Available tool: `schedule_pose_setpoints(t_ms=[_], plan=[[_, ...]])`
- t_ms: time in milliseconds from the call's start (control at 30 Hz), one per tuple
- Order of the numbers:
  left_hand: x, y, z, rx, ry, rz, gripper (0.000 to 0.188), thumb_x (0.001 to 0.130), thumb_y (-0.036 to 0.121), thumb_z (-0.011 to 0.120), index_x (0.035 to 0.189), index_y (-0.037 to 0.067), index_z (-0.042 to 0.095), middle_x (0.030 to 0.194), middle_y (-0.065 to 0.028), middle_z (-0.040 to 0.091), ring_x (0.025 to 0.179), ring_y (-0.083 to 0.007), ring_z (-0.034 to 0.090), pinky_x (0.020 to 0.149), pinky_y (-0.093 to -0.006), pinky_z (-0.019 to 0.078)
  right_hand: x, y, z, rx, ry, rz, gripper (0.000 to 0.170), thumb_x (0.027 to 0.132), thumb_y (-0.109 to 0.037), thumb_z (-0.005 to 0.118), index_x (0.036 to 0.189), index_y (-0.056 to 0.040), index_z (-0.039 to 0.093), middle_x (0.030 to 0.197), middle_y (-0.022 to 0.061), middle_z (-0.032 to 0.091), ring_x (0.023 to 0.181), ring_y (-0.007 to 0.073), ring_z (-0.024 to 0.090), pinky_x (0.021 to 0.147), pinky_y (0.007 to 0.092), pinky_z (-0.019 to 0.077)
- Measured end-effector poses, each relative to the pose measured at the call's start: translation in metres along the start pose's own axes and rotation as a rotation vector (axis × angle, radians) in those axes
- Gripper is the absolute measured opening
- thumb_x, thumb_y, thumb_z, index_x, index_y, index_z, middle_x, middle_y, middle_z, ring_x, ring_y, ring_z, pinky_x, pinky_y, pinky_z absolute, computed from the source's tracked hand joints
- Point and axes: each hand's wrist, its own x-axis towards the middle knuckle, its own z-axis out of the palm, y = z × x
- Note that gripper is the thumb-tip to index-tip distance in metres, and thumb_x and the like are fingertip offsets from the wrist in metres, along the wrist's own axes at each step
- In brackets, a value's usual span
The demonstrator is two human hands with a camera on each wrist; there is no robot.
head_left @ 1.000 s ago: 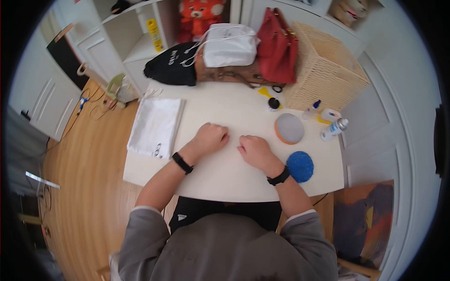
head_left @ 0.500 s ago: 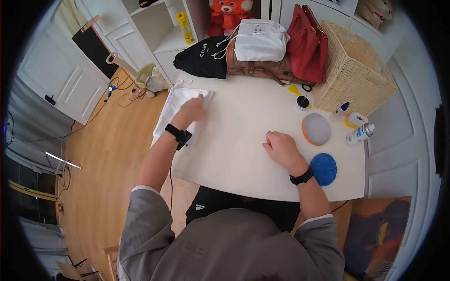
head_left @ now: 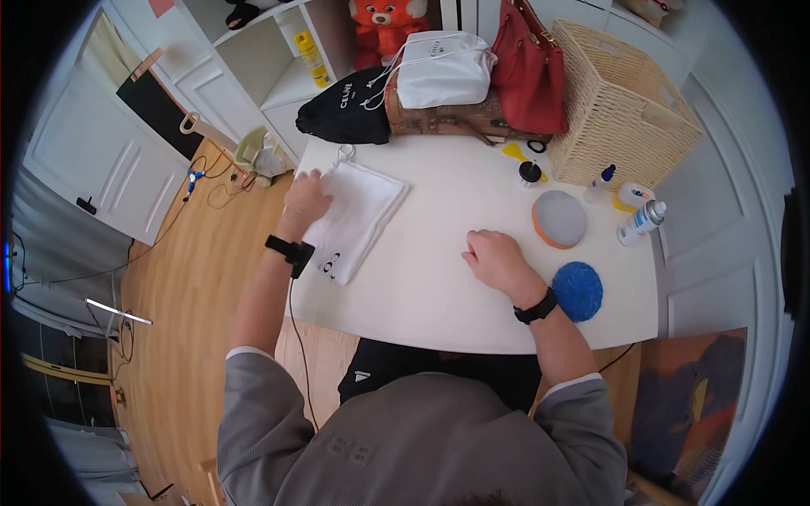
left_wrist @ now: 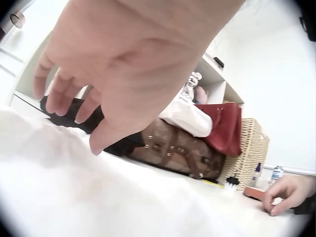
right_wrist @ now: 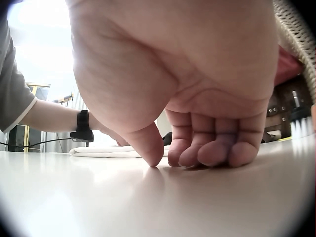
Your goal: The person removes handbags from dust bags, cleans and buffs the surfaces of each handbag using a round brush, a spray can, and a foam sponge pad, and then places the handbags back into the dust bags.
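A flat white cloth drawstring bag (head_left: 361, 207) with dark lettering near its front end lies at an angle on the left of the white table. My left hand (head_left: 306, 202) is over the bag's left edge, palm down. In the left wrist view its fingers (left_wrist: 61, 96) are spread and gently bent, with the white cloth below them and nothing gripped. Out on the tabletop to the right, my right hand (head_left: 499, 260) is idle. The right wrist view shows its loosely curled fingers (right_wrist: 212, 153) and thumb tip against the table, holding nothing.
Right of my right hand lie a grey-and-orange round pad (head_left: 559, 219) and a blue disc (head_left: 577, 292). Behind them stand a spray can (head_left: 641, 223) and small bottles. Along the back are a black pouch (head_left: 346, 110), a brown bag, a red handbag (head_left: 529, 80) and a wicker basket (head_left: 620, 110).
My left hand has gone from the table's middle to the cloth bag and then to its left edge. The bag has turned and shifted right. The right hand has stayed put.
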Motion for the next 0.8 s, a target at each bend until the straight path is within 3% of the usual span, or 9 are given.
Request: schedule_pose_setpoints(t_ms=[100,267,367,467,533,567,633,767,800], plan=[[0.004,-0.024,0.012,-0.175,-0.101,0.007,0.046,0.082,0.021,0.082,0.123,0.004,0.07,0.114,-0.022,0.075,0.107,-0.0394,0.072,0.096,-0.0455,0.0573,0.0,0.0,-0.001,-0.019,-0.022,0.009,0.018,0.091,-0.016,0.073,0.092,-0.0008,0.065,0.089,0.0189,0.07,0.088,0.0395,0.07,0.079,0.0498,0.057],[-0.005,-0.023,0.003,-0.204,-0.174,-0.1,0.045,0.084,0.019,0.075,0.126,0.004,0.067,0.118,-0.0205,0.075,0.114,-0.0389,0.071,0.099,-0.0461,0.0565,-0.001,-0.001,0.001,-0.044,-0.025,-0.003,0.017,0.091,-0.016,0.073,0.092,-0.0009,0.065,0.089,0.0186,0.071,0.088,0.0389,0.07,0.079,0.0492,0.0573],[-0.004,-0.048,0.016,-0.292,-0.055,-0.15,0.043,0.08,0.012,0.078,0.121,0.002,0.069,0.115,-0.0254,0.075,0.11,-0.0405,0.072,0.096,-0.0467,0.0565,0.0,-0.001,0.001,-0.045,-0.02,0.002,0.017,0.091,-0.016,0.072,0.092,-0.001,0.065,0.089,0.0186,0.071,0.088,0.0387,0.07,0.079,0.049,0.0573],[0.0,-0.076,0.026,-0.268,0.044,-0.066,0.049,0.081,0.011,0.077,0.127,0.0,0.064,0.112,-0.0273,0.074,0.11,-0.0431,0.071,0.096,-0.0479,0.0561,-0.001,0.002,0.003,-0.041,-0.017,0.001,0.017,0.091,-0.016,0.072,0.092,-0.0008,0.065,0.089,0.0185,0.071,0.088,0.0389,0.07,0.079,0.0493,0.0573],[-0.001,-0.079,0.022,-0.24,-0.038,-0.176,0.055,0.082,0.01,0.072,0.136,0.003,0.059,0.129,-0.0268,0.069,0.122,-0.0448,0.065,0.1,-0.0499,0.0544,-0.002,0.005,0.008,-0.011,0.06,-0.042,0.017,0.089,-0.015,0.073,0.086,-0.0027,0.062,0.085,0.0162,0.068,0.082,0.0384,0.068,0.074,0.0489,0.0545],[-0.003,-0.076,0.021,-0.242,-0.041,-0.17,0.055,0.082,0.01,0.072,0.136,0.003,0.059,0.129,-0.0268,0.069,0.122,-0.0448,0.065,0.1,-0.0499,0.0544,-0.002,0.005,0.008,-0.013,0.061,-0.036,0.017,0.089,-0.015,0.073,0.086,-0.0027,0.062,0.085,0.0162,0.068,0.082,0.0384,0.068,0.074,0.0489,0.0545],[-0.014,-0.063,0.017,-0.127,0.136,-0.035,0.063,0.083,0.013,0.076,0.142,0.005,0.054,0.151,-0.0257,0.054,0.137,-0.0449,0.053,0.108,-0.0501,0.0499,-0.002,0.003,0.007,-0.01,0.052,-0.02,0.017,0.089,-0.014,0.073,0.085,-0.003,0.062,0.084,0.0161,0.067,0.082,0.0383,0.068,0.074,0.0489,0.0545],[-0.032,0.001,0.0,-0.133,0.18,0.174,0.069,0.083,0.023,0.081,0.144,0.005,0.054,0.162,-0.0247,0.041,0.148,-0.0453,0.04,0.115,-0.053,0.0426,0.0,-0.001,0.007,-0.056,0.045,0.014,0.017,0.09,-0.015,0.073,0.087,-0.003,0.061,0.086,0.0154,0.067,0.082,0.0379,0.068,0.074,0.0488,0.0545],[-0.04,0.02,-0.004,-0.055,0.122,0.294,0.074,0.082,0.028,0.083,0.146,0.005,0.053,0.162,-0.0262,0.04,0.15,-0.0458,0.038,0.118,-0.0545,0.0396,0.001,-0.004,0.005,-0.105,0.149,0.004,0.017,0.09,-0.016,0.073,0.091,-0.0032,0.061,0.089,0.0148,0.068,0.083,0.0378,0.068,0.074,0.0491,0.0546]])
